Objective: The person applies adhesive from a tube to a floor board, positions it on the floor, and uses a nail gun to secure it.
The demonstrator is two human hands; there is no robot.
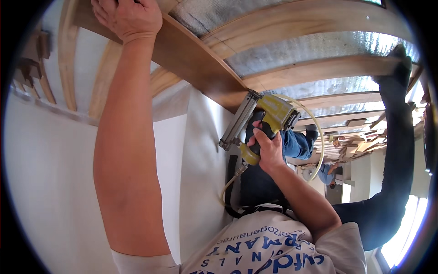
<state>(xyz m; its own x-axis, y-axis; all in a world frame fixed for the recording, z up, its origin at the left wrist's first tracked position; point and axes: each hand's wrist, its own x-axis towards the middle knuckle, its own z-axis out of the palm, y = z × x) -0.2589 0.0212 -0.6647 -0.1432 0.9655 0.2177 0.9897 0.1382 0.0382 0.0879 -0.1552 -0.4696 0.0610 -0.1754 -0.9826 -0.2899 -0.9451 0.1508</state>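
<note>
A brown wooden board (196, 64) runs slantwise from the upper left towards the middle. My left hand (127, 20) is on its far left part, with the fingers bent over it and partly cut off by the picture's top edge. My right hand (269, 146) is wrapped round the black grip of a yellow air nail gun (277, 112). The gun's nose is at the board's near right end; whether it touches the wood is hard to see. A pale air hose (322, 141) loops from the gun.
Curved wooden battens (301, 20) lie over silvery foil sheeting (292, 55). My dark-trousered leg (394, 137) stretches across the right side. A white wall (50, 173) stands at left. Loose wood strips (360, 146) lie farther off, near a person in blue (325, 174).
</note>
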